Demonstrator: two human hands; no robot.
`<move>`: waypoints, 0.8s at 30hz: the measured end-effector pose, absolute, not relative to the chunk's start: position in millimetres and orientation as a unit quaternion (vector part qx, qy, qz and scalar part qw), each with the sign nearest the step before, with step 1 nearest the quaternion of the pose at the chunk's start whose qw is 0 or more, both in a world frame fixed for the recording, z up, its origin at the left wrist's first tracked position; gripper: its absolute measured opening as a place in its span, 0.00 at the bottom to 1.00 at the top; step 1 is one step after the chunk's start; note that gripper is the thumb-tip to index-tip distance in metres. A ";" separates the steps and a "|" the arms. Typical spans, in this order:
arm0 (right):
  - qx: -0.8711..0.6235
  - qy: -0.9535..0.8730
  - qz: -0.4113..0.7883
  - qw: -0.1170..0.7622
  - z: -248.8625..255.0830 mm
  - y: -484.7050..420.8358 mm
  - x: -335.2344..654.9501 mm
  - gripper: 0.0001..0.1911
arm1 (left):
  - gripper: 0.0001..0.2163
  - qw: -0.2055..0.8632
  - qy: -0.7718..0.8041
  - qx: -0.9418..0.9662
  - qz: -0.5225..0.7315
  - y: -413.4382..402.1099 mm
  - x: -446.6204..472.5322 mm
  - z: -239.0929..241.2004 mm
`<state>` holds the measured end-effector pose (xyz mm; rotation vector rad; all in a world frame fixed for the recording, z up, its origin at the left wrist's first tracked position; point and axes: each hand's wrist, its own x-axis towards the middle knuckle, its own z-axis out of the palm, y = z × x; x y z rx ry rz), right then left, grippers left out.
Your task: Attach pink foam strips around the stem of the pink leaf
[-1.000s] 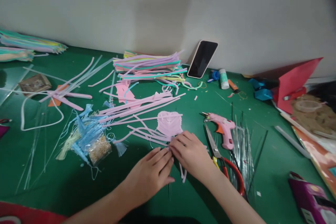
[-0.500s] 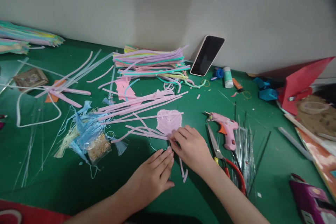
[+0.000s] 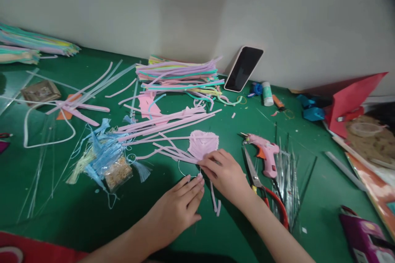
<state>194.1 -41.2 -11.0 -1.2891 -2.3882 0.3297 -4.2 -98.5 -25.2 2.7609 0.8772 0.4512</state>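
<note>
Lilac fuzzy shape (image 3: 203, 141) lies flat on the green counter (image 3: 324, 197), just beyond the right hand (image 3: 226, 174), whose bent fingers meet its lower edge; whether they pinch it I cannot tell. Palm down, the left hand (image 3: 174, 205) has its fingers stretched out nearly together, tips at a small pale bit (image 3: 200, 176); whether it grips cannot be seen either. Loose lilac stems (image 3: 185, 157) fan out left of the shape, while a pink glue gun (image 3: 269, 154) and scissors (image 3: 256, 178) lie to the right

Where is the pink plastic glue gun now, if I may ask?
In the head view, the pink plastic glue gun lies right of the right hand, beside the red-handled metal scissors and shiny silver strips.
</note>
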 end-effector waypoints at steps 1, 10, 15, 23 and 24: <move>-0.458 -0.859 0.107 0.205 -14.1 -40.6 194.0 0.07 | 0.21 0.110 0.298 0.936 0.154 -98.6 -4.6 -25.6; -0.447 -0.875 0.072 0.173 -16.1 -50.9 196.5 0.16 | 0.22 0.112 0.289 0.937 0.160 -98.1 -7.3 -32.3; -0.484 -0.869 0.022 0.103 -10.5 -73.6 197.3 0.25 | 0.21 0.114 0.293 0.938 0.147 -98.3 -7.1 -31.4; -0.511 -0.844 0.052 0.153 -15.1 -89.5 185.8 0.24 | 0.19 0.097 0.295 0.940 0.138 -98.6 -4.5 -27.9; -0.517 -0.840 0.051 0.157 -17.9 -91.3 182.9 0.24 | 0.19 0.098 0.296 0.940 0.136 -98.6 -4.4 -27.9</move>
